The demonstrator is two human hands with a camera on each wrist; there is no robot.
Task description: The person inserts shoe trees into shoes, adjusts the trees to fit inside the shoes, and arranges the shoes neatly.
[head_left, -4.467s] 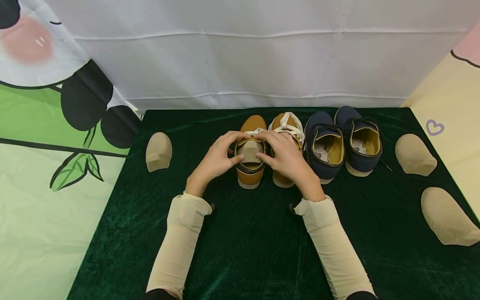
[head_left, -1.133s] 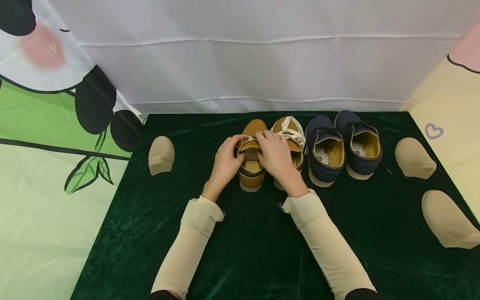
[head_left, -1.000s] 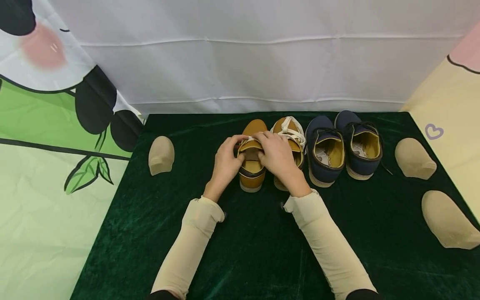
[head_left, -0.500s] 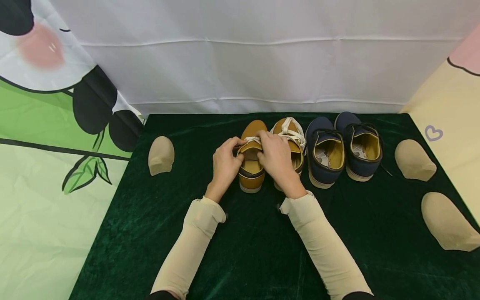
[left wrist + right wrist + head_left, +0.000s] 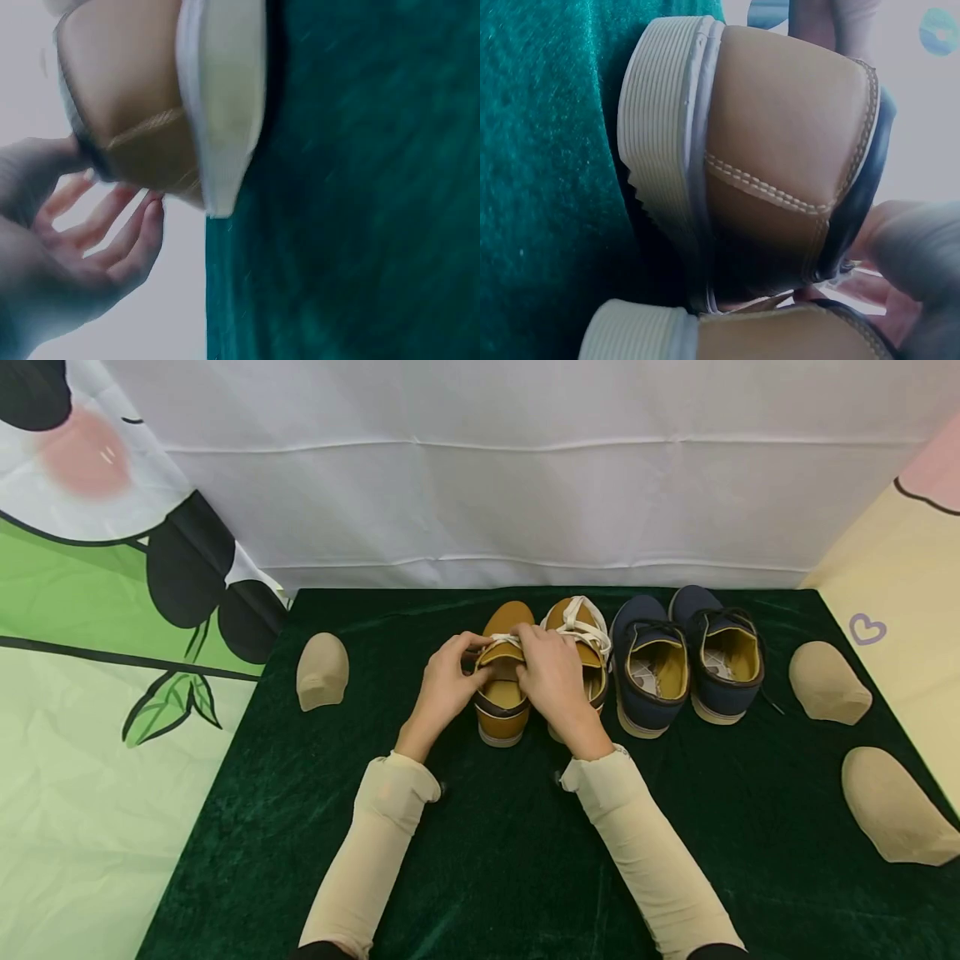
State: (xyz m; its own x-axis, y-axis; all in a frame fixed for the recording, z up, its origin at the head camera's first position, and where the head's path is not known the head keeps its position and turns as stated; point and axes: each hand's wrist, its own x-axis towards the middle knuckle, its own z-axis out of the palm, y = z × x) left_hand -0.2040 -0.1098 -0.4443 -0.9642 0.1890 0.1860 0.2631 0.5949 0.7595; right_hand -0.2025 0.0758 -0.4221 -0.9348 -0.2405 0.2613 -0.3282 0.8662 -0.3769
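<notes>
Both hands are at the left tan shoe (image 5: 502, 722), which stands heel toward me. My left hand (image 5: 448, 677) is at its left side, the thumb over the opening's edge and the fingers reaching forward toward the white laces (image 5: 507, 640). In the left wrist view its fingers (image 5: 135, 240) are outside the shoe, partly apart from it. My right hand (image 5: 553, 681) holds the right side of the opening, fingertips by the laces. It covers part of the second tan shoe (image 5: 561, 610). Yellow lining shows in the left shoe's opening; the toe's inside is hidden.
Two navy shoes (image 5: 651, 706) with dark laces stand right of the tan pair. One beige toe-shaped form (image 5: 322, 670) lies at the left, and two beige forms (image 5: 828, 683) lie at the right. Dark green cloth (image 5: 502, 860) covers the table, with a white curtain (image 5: 480, 502) behind.
A beige form held in the left tan shoe's opening at 4.5 s ago is now out of sight there. Just now my left hand has shifted slightly leftward; the right hand stays nearly put.
</notes>
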